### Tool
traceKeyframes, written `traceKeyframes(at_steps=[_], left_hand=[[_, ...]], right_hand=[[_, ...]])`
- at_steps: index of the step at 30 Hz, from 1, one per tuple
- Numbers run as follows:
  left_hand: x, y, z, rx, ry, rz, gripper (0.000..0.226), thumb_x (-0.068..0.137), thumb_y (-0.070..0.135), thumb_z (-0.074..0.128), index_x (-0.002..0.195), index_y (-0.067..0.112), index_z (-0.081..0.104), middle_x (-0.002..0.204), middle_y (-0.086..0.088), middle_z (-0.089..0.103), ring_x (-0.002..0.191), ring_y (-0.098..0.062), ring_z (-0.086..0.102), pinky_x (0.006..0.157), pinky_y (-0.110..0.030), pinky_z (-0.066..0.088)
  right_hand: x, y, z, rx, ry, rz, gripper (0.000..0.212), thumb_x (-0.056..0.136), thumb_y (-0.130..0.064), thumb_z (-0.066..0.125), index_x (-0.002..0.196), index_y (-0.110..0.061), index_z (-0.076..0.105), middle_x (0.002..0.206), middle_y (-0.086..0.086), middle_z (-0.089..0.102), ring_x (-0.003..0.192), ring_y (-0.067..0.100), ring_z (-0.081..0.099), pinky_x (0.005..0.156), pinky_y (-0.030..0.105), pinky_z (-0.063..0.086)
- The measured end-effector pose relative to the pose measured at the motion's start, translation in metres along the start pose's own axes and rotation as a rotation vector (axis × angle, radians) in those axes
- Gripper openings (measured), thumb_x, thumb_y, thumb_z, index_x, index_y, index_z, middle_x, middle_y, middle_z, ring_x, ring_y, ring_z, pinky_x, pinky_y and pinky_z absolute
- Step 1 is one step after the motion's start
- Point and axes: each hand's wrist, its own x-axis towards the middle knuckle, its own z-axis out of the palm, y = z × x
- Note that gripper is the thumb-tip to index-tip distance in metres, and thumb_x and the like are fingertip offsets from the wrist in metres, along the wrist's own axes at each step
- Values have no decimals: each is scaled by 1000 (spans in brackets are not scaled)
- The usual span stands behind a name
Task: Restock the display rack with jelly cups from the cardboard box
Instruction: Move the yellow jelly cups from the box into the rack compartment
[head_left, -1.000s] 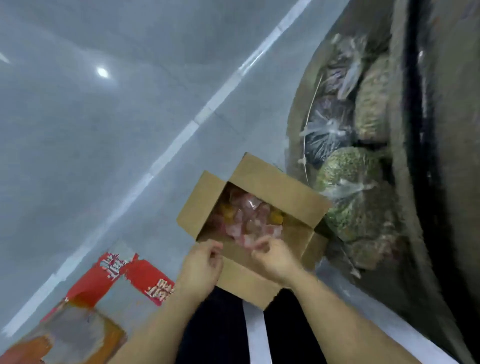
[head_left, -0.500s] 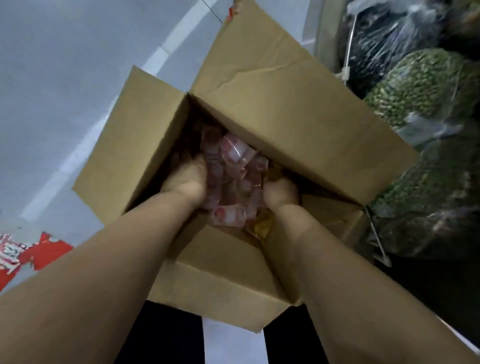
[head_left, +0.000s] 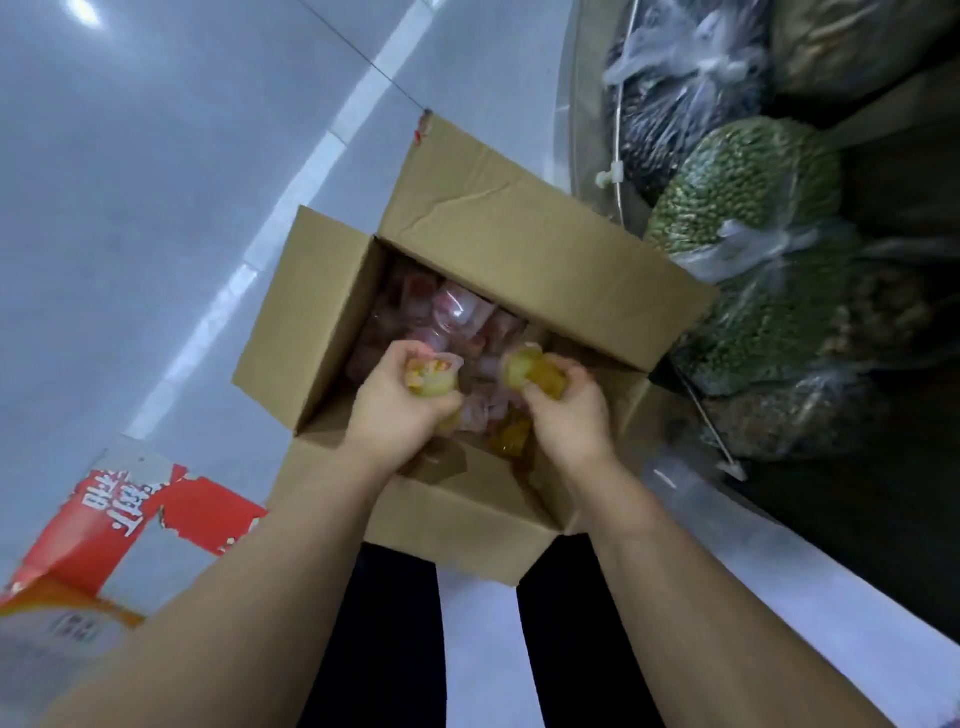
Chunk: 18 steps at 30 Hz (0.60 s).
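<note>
An open cardboard box (head_left: 519, 234) stands on the floor in front of me, flaps spread. Several pink and yellow jelly cups (head_left: 457, 317) fill its bottom. My left hand (head_left: 400, 410) grips yellow-green jelly cups (head_left: 431, 376) above the pile. My right hand (head_left: 566, 415) grips yellow jelly cups (head_left: 535, 371) beside it. Both hands are raised just over the box's near edge. The display rack's lower edge (head_left: 582, 156) is at the right.
Clear bags of green beans (head_left: 743, 192) and dark grains (head_left: 670, 88) are stacked at the right, close to the box. A red and white carton (head_left: 119, 525) lies on the pale tiled floor at the lower left. My dark trouser legs are below the box.
Both hands dug down into the cups half a second ago; now they have come up out of the pile, each holding yellowish cups. The view has pulled back from the box.
</note>
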Motion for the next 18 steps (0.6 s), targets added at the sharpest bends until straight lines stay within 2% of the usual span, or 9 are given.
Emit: traceKeyframes(at_steps=[3, 6, 9, 11, 13, 15, 18], left_hand=[[-69, 40, -21, -212, 33, 64, 45, 66, 11, 79, 101, 21, 54, 86, 26, 69, 78, 8, 62, 76, -21, 53], [-143, 100, -55, -292, 63, 138, 54, 60, 20, 83, 104, 20, 52, 93, 16, 66, 75, 7, 62, 65, -18, 54], [-222, 175, -89, -261, 20, 306, 57, 61, 17, 84, 105, 25, 48, 98, 10, 62, 77, 8, 61, 62, -12, 52], [-271, 227, -109, -240, -24, 430, 57, 65, 17, 82, 109, 27, 47, 101, 7, 64, 86, 1, 62, 72, -12, 50], [-316, 276, -120, -233, -110, 569, 48, 70, 21, 73, 111, 27, 48, 106, 8, 65, 94, -1, 62, 78, -12, 47], [-355, 318, -123, -204, -192, 702, 44, 71, 27, 69, 111, 28, 49, 109, 11, 64, 98, -1, 61, 82, -14, 45], [-408, 368, -110, -160, -324, 876, 44, 70, 35, 65, 109, 42, 46, 107, 12, 61, 101, -12, 60, 89, -26, 47]], right_hand=[[-86, -32, -50, 665, -178, 164, 36, 82, -3, 62, 118, -6, 55, 95, 8, 67, 78, 16, 62, 73, 25, 49], [-177, -72, -112, 1016, -424, 174, 43, 77, 4, 61, 117, -7, 51, 98, 14, 67, 74, 21, 66, 68, 24, 55], [-263, -116, -183, 1004, -609, -42, 70, 63, 7, 66, 126, -16, 46, 108, 12, 65, 81, 24, 66, 76, 28, 55], [-314, -142, -226, 939, -641, -203, 72, 65, 8, 59, 129, -20, 44, 108, 3, 66, 82, 21, 66, 75, 26, 53], [-359, -158, -267, 830, -568, -391, 67, 67, 12, 60, 127, -16, 46, 105, -11, 68, 86, 13, 65, 77, 25, 54], [-392, -166, -306, 711, -414, -550, 61, 69, 15, 59, 121, -16, 52, 102, -16, 67, 89, 6, 63, 82, 25, 54], [-434, -165, -365, 663, -220, -721, 66, 63, 6, 54, 114, -36, 57, 88, -19, 65, 73, -2, 58, 65, 11, 45]])
